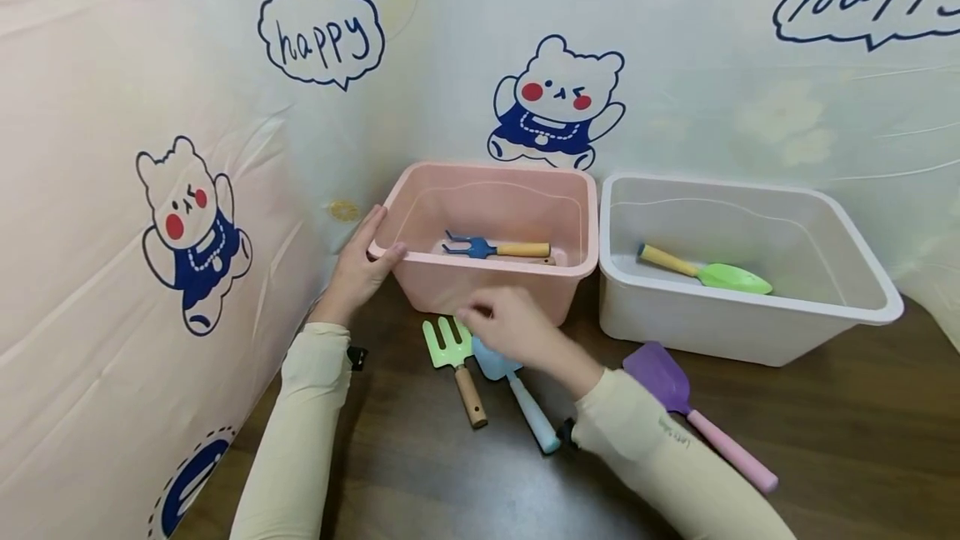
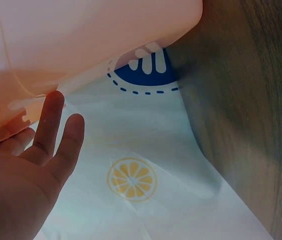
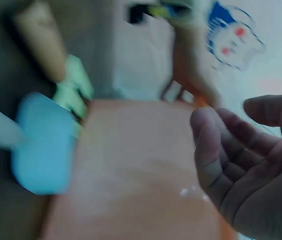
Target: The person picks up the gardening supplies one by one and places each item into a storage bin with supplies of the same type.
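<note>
My left hand (image 1: 358, 267) holds the near left corner of the pink bin (image 1: 491, 267), its thumb over the rim and its other fingers along the outside. In front of this bin hovers my right hand (image 1: 510, 325), empty, fingers loosely bent, thumb apart from them in the right wrist view. Below it lie a green hand fork (image 1: 450, 347) with a wooden handle and a light blue shovel (image 1: 534, 413), whose blade is partly hidden by the hand. Inside the pink bin is a blue hand rake (image 1: 477, 248) with a yellow handle, beside another wooden handle end.
To the right stands a light grey bin (image 1: 686, 319) holding a green trowel (image 1: 731, 277). A purple shovel (image 1: 663, 377) with a pink handle lies on the dark wooden table (image 1: 420, 482) before it. Printed cloth (image 1: 450, 48) hangs behind and along the left side.
</note>
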`<control>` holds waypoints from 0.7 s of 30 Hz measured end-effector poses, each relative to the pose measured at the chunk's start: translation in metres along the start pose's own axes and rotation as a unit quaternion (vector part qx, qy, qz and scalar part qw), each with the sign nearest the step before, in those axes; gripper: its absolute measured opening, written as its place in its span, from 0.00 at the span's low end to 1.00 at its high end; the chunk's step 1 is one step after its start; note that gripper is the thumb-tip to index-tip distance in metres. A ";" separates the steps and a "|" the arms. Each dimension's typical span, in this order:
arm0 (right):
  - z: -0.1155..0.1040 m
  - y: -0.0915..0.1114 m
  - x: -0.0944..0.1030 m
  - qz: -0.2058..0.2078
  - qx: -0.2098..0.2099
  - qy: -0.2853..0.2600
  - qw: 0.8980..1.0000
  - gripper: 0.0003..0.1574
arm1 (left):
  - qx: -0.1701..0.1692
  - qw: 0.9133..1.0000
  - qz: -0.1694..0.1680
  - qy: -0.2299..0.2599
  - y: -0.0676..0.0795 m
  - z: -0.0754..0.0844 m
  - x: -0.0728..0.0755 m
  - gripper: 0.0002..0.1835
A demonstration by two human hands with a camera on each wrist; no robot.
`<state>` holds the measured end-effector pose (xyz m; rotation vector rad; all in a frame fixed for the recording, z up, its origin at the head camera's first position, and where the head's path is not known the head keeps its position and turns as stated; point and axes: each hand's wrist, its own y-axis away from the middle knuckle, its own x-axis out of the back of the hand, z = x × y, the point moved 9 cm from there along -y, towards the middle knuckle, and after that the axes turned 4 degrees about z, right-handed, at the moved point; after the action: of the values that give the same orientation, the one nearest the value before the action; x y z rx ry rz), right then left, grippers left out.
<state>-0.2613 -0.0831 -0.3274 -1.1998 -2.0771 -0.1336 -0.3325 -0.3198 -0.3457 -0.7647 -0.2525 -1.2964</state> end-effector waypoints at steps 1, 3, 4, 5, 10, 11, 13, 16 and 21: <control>0.002 0.004 -0.011 -0.013 -0.002 0.026 1.000 0.11 | 0.001 1.000 0.000 -0.002 0.000 0.000 0.000 0.47; 0.006 0.010 -0.032 -0.032 -0.003 0.080 0.996 0.14 | 0.002 1.000 -0.002 -0.006 0.001 0.000 0.001 0.46; 0.009 0.013 -0.041 -0.044 -0.006 0.097 0.994 0.17 | 0.002 1.000 -0.003 -0.006 0.001 0.001 0.001 0.46; 0.012 0.017 -0.050 -0.056 -0.011 0.111 0.992 0.18 | 0.002 1.000 -0.004 -0.006 0.002 0.001 0.001 0.45; 0.023 0.034 -0.083 -0.112 -0.039 0.169 0.979 0.23 | 0.002 1.000 -0.003 0.004 0.002 0.002 0.000 0.45; 0.025 0.036 -0.087 -0.114 -0.040 0.186 0.975 0.24 | 0.002 1.000 -0.002 0.006 0.002 0.001 0.001 0.45; 0.025 0.039 -0.091 -0.108 -0.040 0.218 0.969 0.24 | 0.002 1.000 -0.002 0.007 0.002 0.001 0.001 0.45; 0.025 0.041 -0.092 -0.085 -0.041 0.260 0.961 0.23 | 0.001 1.000 0.000 0.008 0.001 0.001 0.001 0.45; 0.026 0.046 -0.095 -0.078 -0.043 0.273 0.958 0.21 | 0.005 1.000 0.001 0.012 0.002 0.001 0.001 0.45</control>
<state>-0.2099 -0.1138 -0.4182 -0.9135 -1.6816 -0.5692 -0.3306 -0.3195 -0.3450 -0.7405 -0.2377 -1.3020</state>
